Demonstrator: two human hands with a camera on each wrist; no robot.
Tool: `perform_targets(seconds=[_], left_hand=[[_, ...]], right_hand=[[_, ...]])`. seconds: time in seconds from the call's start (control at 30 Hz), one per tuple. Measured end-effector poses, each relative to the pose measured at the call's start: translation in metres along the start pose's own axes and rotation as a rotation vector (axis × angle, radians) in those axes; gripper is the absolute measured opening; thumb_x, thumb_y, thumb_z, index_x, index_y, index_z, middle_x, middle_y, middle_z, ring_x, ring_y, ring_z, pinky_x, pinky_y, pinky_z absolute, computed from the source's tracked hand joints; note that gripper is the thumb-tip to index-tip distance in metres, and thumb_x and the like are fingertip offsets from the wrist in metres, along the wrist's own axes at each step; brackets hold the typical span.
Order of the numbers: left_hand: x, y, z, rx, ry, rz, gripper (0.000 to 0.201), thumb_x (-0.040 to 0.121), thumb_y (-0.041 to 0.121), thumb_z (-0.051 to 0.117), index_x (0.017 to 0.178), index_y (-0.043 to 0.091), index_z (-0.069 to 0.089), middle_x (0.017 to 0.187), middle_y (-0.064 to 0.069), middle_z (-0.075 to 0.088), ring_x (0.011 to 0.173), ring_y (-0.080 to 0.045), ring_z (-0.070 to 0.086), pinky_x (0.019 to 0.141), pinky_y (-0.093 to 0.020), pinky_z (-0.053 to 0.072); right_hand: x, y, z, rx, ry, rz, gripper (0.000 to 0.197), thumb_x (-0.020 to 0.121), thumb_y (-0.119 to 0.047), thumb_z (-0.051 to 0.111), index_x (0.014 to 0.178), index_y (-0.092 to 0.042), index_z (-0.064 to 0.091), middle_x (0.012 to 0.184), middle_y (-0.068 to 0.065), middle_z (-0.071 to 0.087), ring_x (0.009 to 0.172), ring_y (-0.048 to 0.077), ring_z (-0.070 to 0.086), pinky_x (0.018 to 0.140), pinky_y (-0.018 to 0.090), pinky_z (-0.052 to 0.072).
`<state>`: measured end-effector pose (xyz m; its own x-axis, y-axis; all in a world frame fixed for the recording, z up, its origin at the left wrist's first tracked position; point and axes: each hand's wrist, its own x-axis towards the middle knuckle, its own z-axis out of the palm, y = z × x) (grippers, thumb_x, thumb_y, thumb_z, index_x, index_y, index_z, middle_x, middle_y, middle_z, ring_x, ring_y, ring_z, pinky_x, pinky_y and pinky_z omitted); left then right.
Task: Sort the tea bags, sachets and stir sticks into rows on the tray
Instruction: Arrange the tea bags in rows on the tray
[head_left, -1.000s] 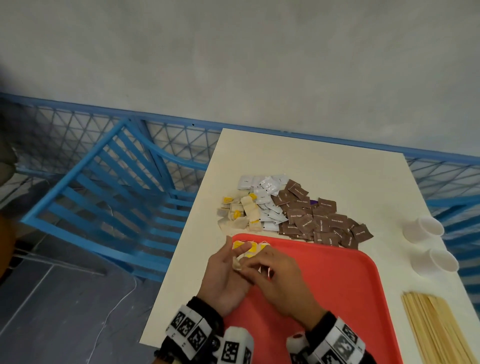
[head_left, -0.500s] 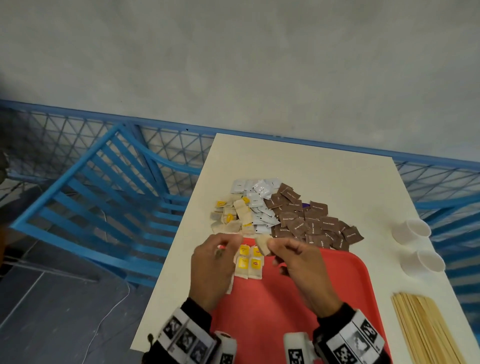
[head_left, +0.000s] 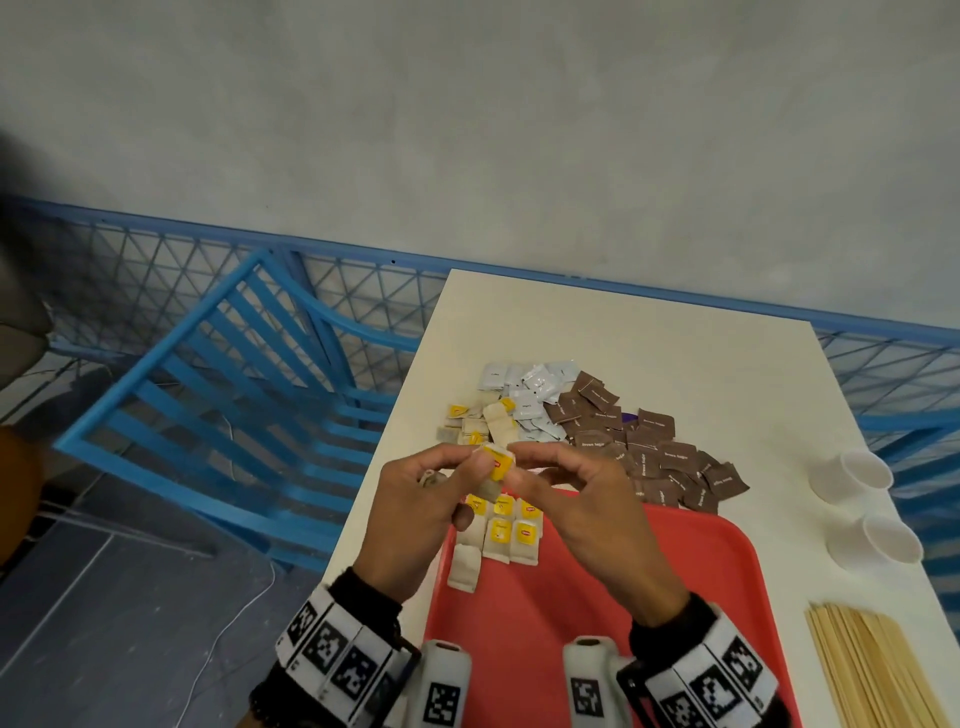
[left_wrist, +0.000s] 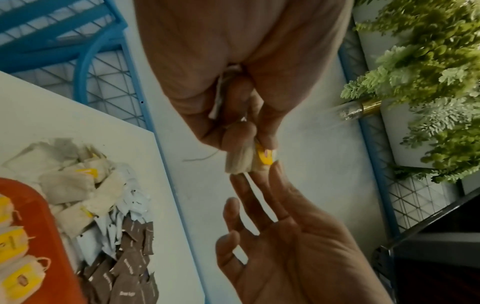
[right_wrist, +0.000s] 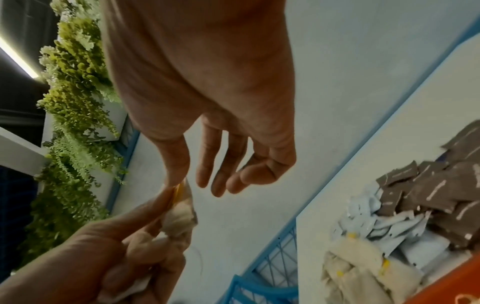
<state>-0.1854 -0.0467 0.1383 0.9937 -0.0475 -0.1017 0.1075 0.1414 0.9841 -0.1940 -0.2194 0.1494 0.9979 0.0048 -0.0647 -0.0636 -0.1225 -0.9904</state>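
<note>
Tea bag (head_left: 493, 470) with a yellow tag is held up between both hands above the far left corner of the red tray (head_left: 691, 582). Left hand (head_left: 415, 525) has its grip closed on the bag, thumb and fingers pinching it; the left wrist view shows more pale bag material tucked deeper in that palm. Right hand (head_left: 582, 514) meets the bag at its tag with a fingertip and thumb, its other fingers loosely spread; whether it truly pinches the tag I cannot tell.

On the tray's far left corner lie several tea bags (head_left: 506, 535), yellow tags up, side by side in two short rows, with one pale bag (head_left: 464, 569) nearer, at the tray's left edge. Beyond the tray on the tabletop (head_left: 649, 338) sits a heap: loose tea bags (head_left: 485, 421) at left, white sachets (head_left: 530, 389) in the middle, brown sachets (head_left: 654, 457) at right, touching the tray's far rim. Stir sticks (head_left: 878, 670) lie bundled right of the tray, and two white cups (head_left: 857, 499) stand beyond them.
</note>
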Motion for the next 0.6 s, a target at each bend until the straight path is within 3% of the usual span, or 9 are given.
perform_targets(seconds=[0.13,0.27,0.33,0.4,0.5,0.57,0.6], left_hand=[[0.002,0.008,-0.002,-0.080,-0.036,-0.015,0.027,0.080,0.030,0.073,0.092,0.005,0.076,0.081,-0.021,0.067,0.065,-0.025,0.046,0.051,-0.024,0.038],[-0.001,0.012,-0.001,-0.078,-0.049,-0.074,0.033,0.086,0.031,0.064,0.081,-0.002,0.063,0.056,0.010,0.054,0.048,-0.004,0.041,0.052,-0.026,0.036],[-0.002,0.012,-0.003,-0.052,-0.017,-0.092,0.043,0.085,0.043,0.061,0.078,0.000,0.060,0.052,0.008,0.041,0.046,-0.006,0.034,0.051,-0.027,0.037],[-0.002,0.014,-0.005,-0.053,0.001,-0.067,0.047,0.084,0.047,0.060,0.083,0.000,0.061,0.057,0.002,0.044,0.049,-0.008,0.033,0.051,-0.027,0.038],[0.000,0.023,-0.002,0.048,-0.071,0.026,0.031,0.085,0.034,0.064,0.097,0.005,0.068,0.072,0.009,0.064,0.050,-0.003,0.045,0.050,-0.028,0.042],[0.003,0.025,0.000,0.147,-0.096,0.082,0.021,0.087,0.024,0.068,0.094,0.004,0.068,0.055,0.012,0.058,0.043,-0.003,0.040,0.049,-0.029,0.041],[0.005,0.023,0.000,0.168,-0.092,0.095,0.019,0.088,0.021,0.068,0.092,0.003,0.068,0.049,0.013,0.054,0.041,-0.003,0.038,0.048,-0.028,0.041]], right_hand=[[0.006,-0.001,0.012,0.007,-0.005,-0.059,0.005,0.086,-0.018,0.076,0.084,-0.013,0.077,0.080,0.006,0.073,0.075,0.014,0.063,0.073,0.020,0.049],[0.010,-0.004,0.012,0.072,0.035,-0.085,0.007,0.088,-0.017,0.073,0.086,-0.011,0.075,0.082,0.007,0.073,0.075,0.014,0.063,0.073,0.025,0.051],[0.012,-0.006,0.007,0.053,0.038,-0.115,0.008,0.089,-0.017,0.072,0.086,-0.010,0.074,0.082,0.007,0.072,0.073,0.014,0.062,0.071,0.022,0.051],[0.013,-0.007,0.004,-0.005,0.010,-0.142,0.007,0.089,-0.019,0.072,0.086,-0.013,0.074,0.081,0.005,0.072,0.076,0.022,0.065,0.071,0.023,0.051],[0.013,-0.008,0.002,-0.060,-0.036,-0.183,0.006,0.090,-0.018,0.070,0.087,-0.014,0.074,0.082,0.001,0.074,0.074,0.019,0.066,0.067,0.021,0.049],[0.012,-0.008,0.002,-0.077,-0.039,-0.204,0.008,0.090,-0.018,0.071,0.087,-0.012,0.074,0.080,0.002,0.073,0.062,0.005,0.059,0.059,0.013,0.042],[0.011,-0.007,0.002,-0.074,-0.033,-0.208,0.008,0.090,-0.019,0.071,0.087,-0.012,0.074,0.080,0.003,0.072,0.061,0.003,0.057,0.057,0.014,0.041]])
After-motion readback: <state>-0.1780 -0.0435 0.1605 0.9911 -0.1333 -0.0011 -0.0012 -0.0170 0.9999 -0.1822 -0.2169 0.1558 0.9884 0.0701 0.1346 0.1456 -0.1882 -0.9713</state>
